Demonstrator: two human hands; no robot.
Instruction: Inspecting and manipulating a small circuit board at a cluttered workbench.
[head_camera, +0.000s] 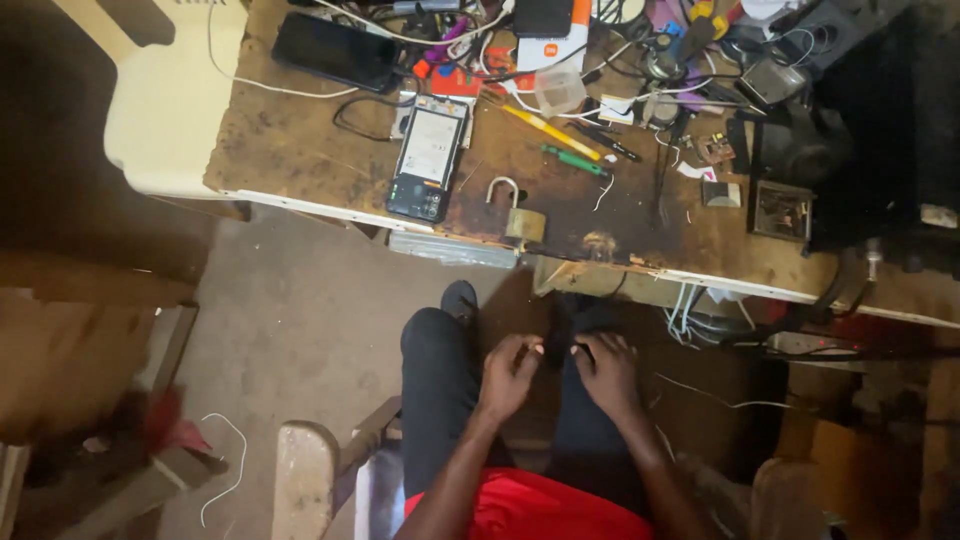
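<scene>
Hands meet over the person's lap, below the near edge of the workbench (300, 150): the left hand (510, 375) and the right hand (605, 370) have their fingertips curled toward each other, nearly touching. Whether they pinch something small between them cannot be told; nothing shows clearly in either grasp. Both rest above dark trousers (440, 380), well apart from everything on the bench.

On the workbench, a white chair (170, 110) stands at its left end. A dark phone (335, 50) lies face up near the far left corner. An opened phone (428, 160), back removed, lies close to the near edge, roughly ahead of the left hand. A brass padlock (518, 215) with its shackle up sits right at the near edge, just right of the opened phone. A small clear plastic tub (560, 92) stands farther back; its contents cannot be made out. A yellow-handled tool (550, 130) and a green-handled tool (575, 160) lie slantwise between the tub and the padlock.
</scene>
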